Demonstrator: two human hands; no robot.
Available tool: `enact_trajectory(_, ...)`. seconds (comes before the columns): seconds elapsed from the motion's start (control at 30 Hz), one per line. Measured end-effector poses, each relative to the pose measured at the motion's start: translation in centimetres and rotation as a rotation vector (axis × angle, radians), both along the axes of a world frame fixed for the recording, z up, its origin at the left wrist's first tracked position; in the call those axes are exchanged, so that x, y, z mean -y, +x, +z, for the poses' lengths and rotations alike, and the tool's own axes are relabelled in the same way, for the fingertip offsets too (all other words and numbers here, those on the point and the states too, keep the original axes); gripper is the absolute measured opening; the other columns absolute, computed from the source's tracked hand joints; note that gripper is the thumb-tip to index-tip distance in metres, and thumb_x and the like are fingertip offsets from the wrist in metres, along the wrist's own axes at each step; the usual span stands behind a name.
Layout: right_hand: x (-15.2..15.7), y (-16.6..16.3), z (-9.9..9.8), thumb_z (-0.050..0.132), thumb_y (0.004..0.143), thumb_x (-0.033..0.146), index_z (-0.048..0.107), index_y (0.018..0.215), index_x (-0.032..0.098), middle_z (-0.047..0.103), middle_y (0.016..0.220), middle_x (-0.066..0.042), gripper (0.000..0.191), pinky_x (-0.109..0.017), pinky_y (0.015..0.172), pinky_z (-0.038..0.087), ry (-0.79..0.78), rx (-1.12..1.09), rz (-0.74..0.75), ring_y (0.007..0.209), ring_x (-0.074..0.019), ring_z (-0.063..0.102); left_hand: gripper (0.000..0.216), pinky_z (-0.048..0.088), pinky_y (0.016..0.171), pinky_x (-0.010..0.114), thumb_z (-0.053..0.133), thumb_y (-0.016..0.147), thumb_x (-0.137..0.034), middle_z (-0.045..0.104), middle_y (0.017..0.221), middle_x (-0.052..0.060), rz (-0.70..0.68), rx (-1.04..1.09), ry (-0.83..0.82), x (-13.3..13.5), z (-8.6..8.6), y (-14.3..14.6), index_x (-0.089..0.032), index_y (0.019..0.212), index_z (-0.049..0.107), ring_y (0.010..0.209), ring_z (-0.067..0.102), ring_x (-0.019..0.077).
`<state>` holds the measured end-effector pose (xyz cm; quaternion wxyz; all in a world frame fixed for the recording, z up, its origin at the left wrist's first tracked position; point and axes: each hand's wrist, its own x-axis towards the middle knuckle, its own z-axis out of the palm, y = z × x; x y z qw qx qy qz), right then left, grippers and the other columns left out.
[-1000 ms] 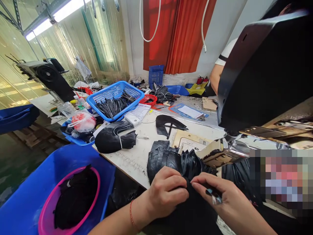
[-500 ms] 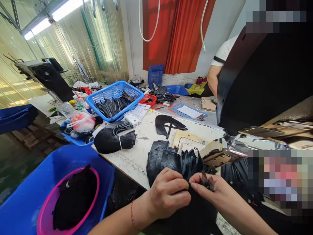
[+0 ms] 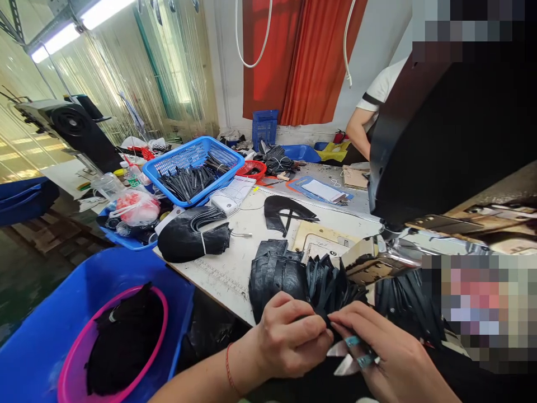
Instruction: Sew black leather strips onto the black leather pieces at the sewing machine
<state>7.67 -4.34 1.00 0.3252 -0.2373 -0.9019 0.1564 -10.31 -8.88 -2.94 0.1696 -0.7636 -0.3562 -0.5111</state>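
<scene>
Both my hands meet over black leather-like pieces (image 3: pixel 279 277) at the front edge of the white worktable. My left hand (image 3: pixel 291 336) is closed, its fingers pinched on a black piece whose held part is mostly hidden. Inside my right hand (image 3: pixel 388 341) sits a pair of thread snips (image 3: pixel 347 365), pale blades pointing left and teal bands showing between the fingers. The right thumb and index tips touch the black material beside the left fingertips. Just beyond the hands, narrow dark strips (image 3: pixel 324 280) fan out from the stack.
A sewing machine (image 3: pixel 423 140) looms at right. A tied bundle of curved black pieces (image 3: pixel 191 238) and a single curved piece (image 3: pixel 285 211) lie on the table (image 3: pixel 226 274). Behind stands a blue basket (image 3: pixel 168 157) of strips. A pink basin (image 3: pixel 69 358) sits in a blue tub (image 3: pixel 33 330) at lower left.
My right hand has turned, and the snips' blades now point left below the fingertips. The left hand has shifted slightly right and stays pinched. The view has moved a little.
</scene>
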Motion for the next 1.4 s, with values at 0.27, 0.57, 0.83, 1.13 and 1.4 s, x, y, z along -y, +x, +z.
enact_trajectory(0.27,1.1,-1.1,0.7,0.042,0.062,-0.004,0.053,0.069,0.019,0.053,0.070,-0.003,0.026,-0.028,0.056,0.038,0.019,0.275,-0.149,0.063,-0.0169,0.051,0.021,0.042,0.055,0.030,0.043,0.096,-0.019,0.068,0.069,0.004,-0.111,0.170,-0.157,0.4,-0.7,0.6,-0.012,0.092,0.062,0.062,0.060,0.0136)
enact_trajectory(0.57,0.7,-0.7,0.1,0.043,0.062,0.000,0.048,0.075,0.019,0.052,0.073,-0.001,0.024,-0.026,0.058,0.036,-0.129,0.205,-0.117,0.064,-0.0147,0.047,0.019,0.043,0.056,0.030,0.046,0.097,-0.020,0.069,0.073,0.004,-0.122,0.169,-0.180,0.3,0.0,0.8,-0.013,0.090,0.063,0.064,0.062,0.0133)
enact_trajectory(0.83,-2.3,2.5,-1.8,0.046,0.086,0.018,0.048,0.073,0.022,0.054,0.068,0.000,0.014,-0.026,0.054,0.043,-0.091,-0.030,-0.341,0.058,-0.0146,0.054,0.016,0.044,0.066,0.031,0.054,0.089,-0.007,0.069,0.079,0.004,-0.067,0.082,-0.084,0.2,-0.8,0.5,-0.013,0.094,0.069,0.077,0.061,0.0154)
enact_trajectory(1.13,1.2,3.0,-2.3,0.053,0.096,0.030,0.059,0.118,0.027,0.057,0.100,-0.005,0.023,-0.028,0.078,0.050,-0.003,-0.062,-0.361,0.092,-0.0179,0.060,0.013,0.041,0.063,0.029,0.056,0.089,-0.011,0.069,0.075,0.002,-0.001,0.095,-0.056,-0.3,-0.4,0.7,-0.014,0.089,0.069,0.072,0.059,0.0132)
enact_trajectory(1.4,1.2,3.2,-3.7,0.060,0.093,0.027,0.063,0.113,0.028,0.060,0.102,-0.002,0.019,-0.026,0.083,0.049,-0.040,-0.050,-0.315,0.093,-0.0162,0.061,0.013,0.040,0.062,0.029,0.055,0.089,-0.011,0.070,0.072,0.000,-0.002,0.055,-0.037,-0.4,0.0,0.7,-0.015,0.086,0.067,0.070,0.060,0.0121)
